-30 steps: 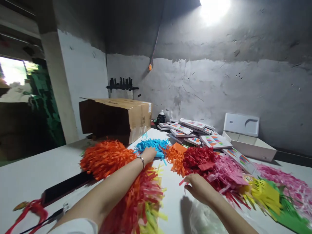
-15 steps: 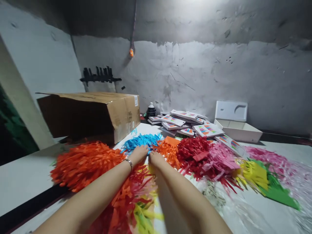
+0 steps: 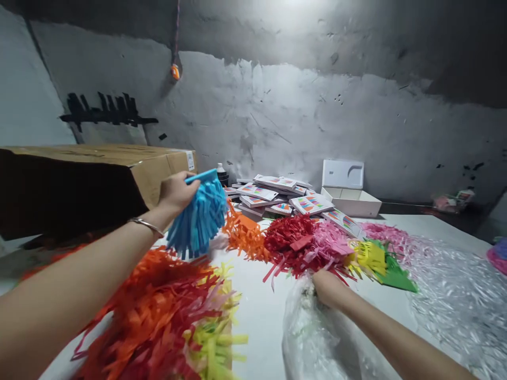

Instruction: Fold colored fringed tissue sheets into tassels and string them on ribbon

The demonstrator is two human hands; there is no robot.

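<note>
Raised at the left, my left hand [image 3: 178, 191] grips the top band of a blue fringed paper bundle [image 3: 200, 214], whose strips hang down. My right hand [image 3: 325, 287] is at the top of a clear plastic bag [image 3: 312, 332]; its fingers are mostly hidden, with pale bits beside them. Below my left arm spreads a pile of orange and red fringe [image 3: 158, 301], with yellow fringe [image 3: 209, 338] at its edge. Beyond my right hand lie orange fringe [image 3: 245, 235], dark red fringe [image 3: 289, 237], pink fringe [image 3: 330, 240], yellow fringe [image 3: 368, 256] and green paper [image 3: 398, 274].
An open cardboard box [image 3: 154, 171] stands at the left. Several printed white boxes [image 3: 277, 192] are heaped at the back, near an open white box [image 3: 352, 203]. Clear shredded plastic [image 3: 455, 295] covers the right side of the white table [image 3: 257, 295].
My left hand has lifted the blue fringe off the table and moved left. My right hand has left the blue fringe and gone right to the plastic bag. The view has shifted right.
</note>
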